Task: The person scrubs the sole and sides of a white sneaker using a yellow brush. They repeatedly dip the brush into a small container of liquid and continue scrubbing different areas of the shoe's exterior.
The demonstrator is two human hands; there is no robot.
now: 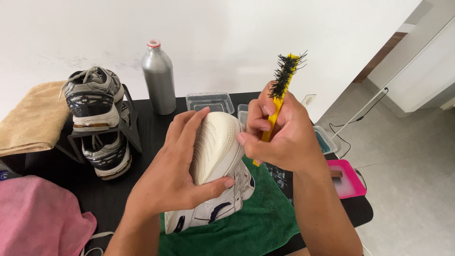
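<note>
My left hand point(177, 163) grips a white sneaker point(215, 156) with dark blue trim, turned so its ridged cream sole faces me. My right hand point(279, 132) is closed around a yellow brush point(282, 92) with black bristles pointing up, its lower end touching the shoe's side. The sneaker hovers over a green towel point(256, 223) spread on the black table point(118, 194).
A black rack point(130, 125) holds two grey sneakers point(92, 97) at the left, beside a tan towel point(33, 118). A silver bottle point(159, 78) and clear trays point(210, 101) stand at the back. A pink cloth point(40, 215) lies front left, a pink tray point(348, 178) at the right edge.
</note>
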